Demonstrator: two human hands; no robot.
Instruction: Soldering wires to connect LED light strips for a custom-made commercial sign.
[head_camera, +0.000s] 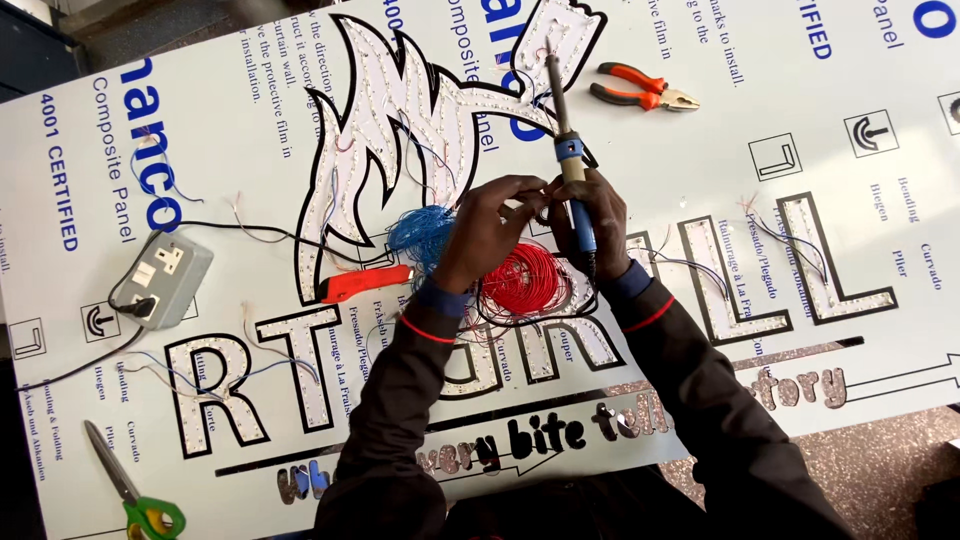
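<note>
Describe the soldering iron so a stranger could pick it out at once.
Start at the big white flame-shaped sign piece on the white panel. Just right of its lower edge, the right hand grips the soldering iron, its tip pointing up the panel. Unlike the orange-handled pliers farther right, it is one straight rod with a blue handle.

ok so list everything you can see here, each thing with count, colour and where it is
white panel: 1, white with blue print, under everything
flame shape: 1, white with black edge, upper middle
block letters: several, white with black edges, across the lower panel
soldering iron: 1, blue handle, in the right hand
red wire coil: 1, red, below the hands
blue wire bundle: 1, blue, left of the left hand
red cutter: 1, red, below the flame
pliers: 1, orange handles, upper right
socket box: 1, grey, left
scissors: 1, green handles, lower left
left hand: 1, pinching something small, centre
right hand: 1, centre
</note>
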